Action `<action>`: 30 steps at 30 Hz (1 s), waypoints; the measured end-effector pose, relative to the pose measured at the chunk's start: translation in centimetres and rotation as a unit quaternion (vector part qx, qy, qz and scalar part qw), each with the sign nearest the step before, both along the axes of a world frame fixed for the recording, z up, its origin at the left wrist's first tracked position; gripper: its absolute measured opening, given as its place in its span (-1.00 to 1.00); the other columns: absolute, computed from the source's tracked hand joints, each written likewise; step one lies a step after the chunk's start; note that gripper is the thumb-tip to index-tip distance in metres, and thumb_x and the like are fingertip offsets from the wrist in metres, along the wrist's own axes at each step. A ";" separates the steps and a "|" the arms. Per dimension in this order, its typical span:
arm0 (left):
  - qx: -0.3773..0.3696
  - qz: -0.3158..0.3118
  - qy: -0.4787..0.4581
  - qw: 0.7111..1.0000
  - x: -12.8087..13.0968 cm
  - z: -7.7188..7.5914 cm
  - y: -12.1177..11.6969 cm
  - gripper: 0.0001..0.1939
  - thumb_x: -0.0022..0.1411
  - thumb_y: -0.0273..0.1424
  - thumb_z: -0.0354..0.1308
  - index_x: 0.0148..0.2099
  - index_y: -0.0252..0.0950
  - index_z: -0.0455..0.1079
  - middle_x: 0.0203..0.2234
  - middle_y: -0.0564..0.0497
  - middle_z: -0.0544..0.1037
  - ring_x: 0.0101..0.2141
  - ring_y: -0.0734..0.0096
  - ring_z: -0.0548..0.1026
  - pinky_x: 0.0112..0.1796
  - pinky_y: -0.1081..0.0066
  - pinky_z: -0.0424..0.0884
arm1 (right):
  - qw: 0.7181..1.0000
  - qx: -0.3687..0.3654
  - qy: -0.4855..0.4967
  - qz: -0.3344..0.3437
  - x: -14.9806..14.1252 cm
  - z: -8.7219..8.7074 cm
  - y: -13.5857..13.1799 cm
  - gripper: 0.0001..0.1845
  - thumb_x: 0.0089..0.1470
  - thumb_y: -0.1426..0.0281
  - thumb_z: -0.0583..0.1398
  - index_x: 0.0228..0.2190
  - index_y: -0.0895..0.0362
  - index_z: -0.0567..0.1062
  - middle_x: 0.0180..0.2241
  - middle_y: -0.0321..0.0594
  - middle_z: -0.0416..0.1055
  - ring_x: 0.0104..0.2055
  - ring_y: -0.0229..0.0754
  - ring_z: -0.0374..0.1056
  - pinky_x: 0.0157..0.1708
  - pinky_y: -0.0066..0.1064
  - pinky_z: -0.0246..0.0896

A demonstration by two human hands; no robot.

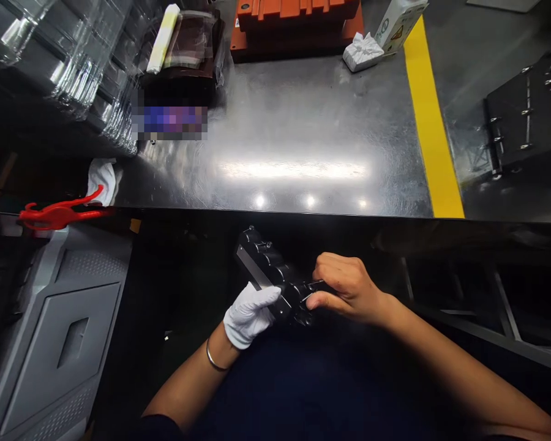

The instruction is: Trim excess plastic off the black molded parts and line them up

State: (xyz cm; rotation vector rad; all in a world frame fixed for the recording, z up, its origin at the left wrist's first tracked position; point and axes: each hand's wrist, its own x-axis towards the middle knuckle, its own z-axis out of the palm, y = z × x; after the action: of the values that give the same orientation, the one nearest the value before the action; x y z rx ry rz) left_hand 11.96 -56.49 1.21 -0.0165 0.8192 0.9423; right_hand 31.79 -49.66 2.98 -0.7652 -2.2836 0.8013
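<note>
Left hand (250, 312), in a white glove, is closed around the lower left side of a black ridged part (269, 263), thumb laid along its flat face. The part is tilted, its far end toward the upper left, and sits between the two hands, below the near edge of the metal table (303, 122). Right hand (344, 285), bare, is at the part's lower right end; its fingers are curled, with thumb and forefinger close together. What these two grip is too small to tell.

Surroundings, left to right: a grey cabinet (96, 263) with a red handle (59, 214) at its upper corner; a film-wrapped stack (73, 73); a white cloth (101, 177) near the table's edge; an orange block (298, 18); a white bundle (363, 52) just beside a white carton (399, 27); a yellow strip (434, 122); a dark case (518, 116).
</note>
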 end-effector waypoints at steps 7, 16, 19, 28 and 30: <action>-0.026 0.024 -0.045 0.998 0.6 0.1 -0.2 -0.70 -0.08 -0.46 0.43 -0.23 -0.35 0.53 -0.31 -0.01 0.64 -0.34 0.42 0.59 -0.24 0.48 0.51 | 0.998 0.037 -0.029 -0.037 0.0 -0.2 0.2 -0.47 0.25 0.05 0.01 -0.60 0.13 0.31 -0.62 -0.30 0.18 -0.54 -0.30 0.08 -0.54 -0.43 -0.07; -0.114 0.029 -0.177 0.977 0.8 2.3 0.8 -0.84 0.29 -0.41 0.13 -0.24 -0.28 0.55 -0.32 0.07 0.65 -0.22 0.54 0.59 -0.13 0.67 0.45 | 0.999 0.010 -0.041 -0.008 1.5 1.0 2.2 -0.68 0.29 0.34 0.00 -0.46 0.13 0.41 -0.60 -0.30 0.28 -0.57 -0.34 0.19 -0.54 -0.48 0.07; -0.090 0.009 -0.161 0.983 0.9 2.6 1.0 -0.86 0.24 -0.37 0.18 -0.23 -0.27 0.56 -0.30 0.05 0.65 -0.17 0.49 0.59 -0.15 0.65 0.47 | 0.997 0.035 -0.074 0.013 1.8 1.3 2.9 -0.67 0.26 0.32 0.06 -0.50 0.13 0.44 -0.63 -0.32 0.27 -0.60 -0.35 0.16 -0.58 -0.48 0.00; -0.102 -0.016 -0.180 0.978 1.0 2.7 0.5 -0.90 0.16 -0.36 0.27 -0.27 -0.25 0.56 -0.30 0.06 0.66 -0.15 0.47 0.58 -0.13 0.62 0.47 | 0.988 -0.069 -0.050 0.127 2.2 1.4 4.1 -0.62 0.26 0.28 0.07 -0.56 0.14 0.42 -0.64 -0.33 0.25 -0.60 -0.37 0.13 -0.56 -0.48 0.00; -0.123 -0.007 -0.201 0.972 0.9 2.5 0.3 -0.91 0.18 -0.39 0.25 -0.26 -0.27 0.56 -0.30 0.06 0.66 -0.18 0.50 0.59 -0.13 0.63 0.46 | 0.982 -0.104 -0.046 0.148 2.5 1.3 4.1 -0.61 0.25 0.30 0.09 -0.59 0.14 0.40 -0.64 -0.34 0.23 -0.59 -0.37 0.14 -0.55 -0.48 0.01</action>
State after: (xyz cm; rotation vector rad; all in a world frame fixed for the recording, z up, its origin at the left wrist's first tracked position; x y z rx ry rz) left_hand 12.84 -56.21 3.74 -0.4048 0.5521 0.7842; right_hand 34.28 -45.57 4.30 -0.5663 -2.4590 1.1777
